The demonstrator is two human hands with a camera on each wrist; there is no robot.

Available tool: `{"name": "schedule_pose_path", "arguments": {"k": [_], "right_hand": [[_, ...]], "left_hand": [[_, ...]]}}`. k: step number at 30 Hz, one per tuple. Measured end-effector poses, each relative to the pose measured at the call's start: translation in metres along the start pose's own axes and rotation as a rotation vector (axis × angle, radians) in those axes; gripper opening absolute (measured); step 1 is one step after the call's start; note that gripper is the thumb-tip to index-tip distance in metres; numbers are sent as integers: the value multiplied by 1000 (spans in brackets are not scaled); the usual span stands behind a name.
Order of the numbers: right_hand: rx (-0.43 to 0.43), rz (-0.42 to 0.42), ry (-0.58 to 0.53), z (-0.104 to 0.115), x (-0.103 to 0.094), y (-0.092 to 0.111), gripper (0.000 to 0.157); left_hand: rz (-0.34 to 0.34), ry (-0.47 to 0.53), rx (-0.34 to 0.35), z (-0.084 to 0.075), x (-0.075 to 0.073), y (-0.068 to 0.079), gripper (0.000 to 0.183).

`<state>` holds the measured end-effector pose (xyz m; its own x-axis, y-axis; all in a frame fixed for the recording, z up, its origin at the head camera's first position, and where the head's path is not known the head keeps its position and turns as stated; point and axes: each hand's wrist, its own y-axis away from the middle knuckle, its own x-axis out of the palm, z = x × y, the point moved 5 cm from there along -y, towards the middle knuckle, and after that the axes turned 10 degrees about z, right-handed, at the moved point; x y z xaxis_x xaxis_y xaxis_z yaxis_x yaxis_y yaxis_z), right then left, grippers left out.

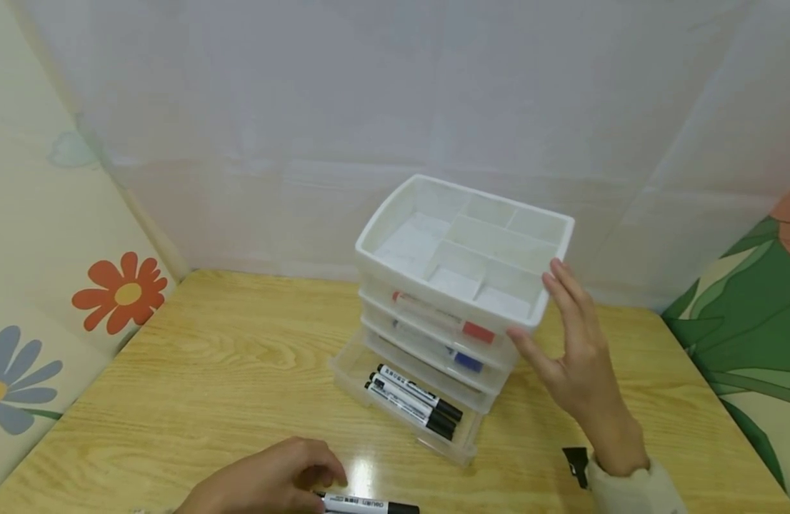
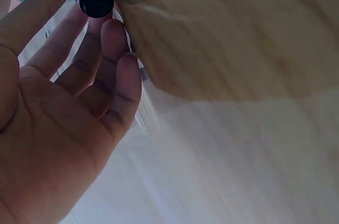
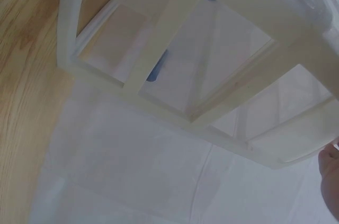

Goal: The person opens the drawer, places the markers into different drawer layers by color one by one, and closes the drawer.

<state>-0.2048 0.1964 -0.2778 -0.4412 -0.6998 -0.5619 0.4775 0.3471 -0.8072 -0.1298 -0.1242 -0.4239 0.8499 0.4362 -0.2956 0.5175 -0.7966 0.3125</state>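
Marker (image 1: 369,506) lies flat pointing right, left hand (image 1: 266,482) pinching it; right hand (image 1: 575,357) relaxed beside organizer (image 1: 462,285).

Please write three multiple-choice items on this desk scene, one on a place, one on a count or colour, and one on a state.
1. Where is the right hand?
A. against the right side of the drawer unit
B. flat on the table
C. inside the top tray

2. How many black markers lie in the pulled-out bottom drawer?
A. none
B. three
C. six

3. What state is the bottom drawer in?
A. pushed shut
B. pulled out
C. lifted off the table

Answers:
1 A, its straight fingers lie along the unit's right edge.
2 B, three black-capped markers lie side by side.
3 B, it sticks out in front of the drawers above; meanwhile the left hand pinches another marker on the table.
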Motion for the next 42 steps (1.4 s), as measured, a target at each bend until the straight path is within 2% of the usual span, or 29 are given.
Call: {"name": "schedule_pose_path", "arguments": {"k": [3,11,18,23,29,37,42], "right_hand": [[3,-2,0,1,-1,-1,73],[-6,-7,1,1,-1,-1,73],[-14,-2,-3,0,0,0,73],[-10,2,3,-1,1,1,74],[-14,-1,4,-2,1,2,73],[0,5,18,-3,1,4,74],[1,6,22,-3,1,4,74]], "left_hand": [[-4,-35,-40,-1,0,-1,18],[-45,-219,-53,-5,1,-5,7],[-75,-212,-97,-7,1,-6,4],[-99,-307,-95,-12,-5,-8,6],[-127,-512,-31,-25,-10,-10,11],[-134,-614,5,-40,-11,-12,15],[-187,-658,109,-49,-12,-12,15]]}}
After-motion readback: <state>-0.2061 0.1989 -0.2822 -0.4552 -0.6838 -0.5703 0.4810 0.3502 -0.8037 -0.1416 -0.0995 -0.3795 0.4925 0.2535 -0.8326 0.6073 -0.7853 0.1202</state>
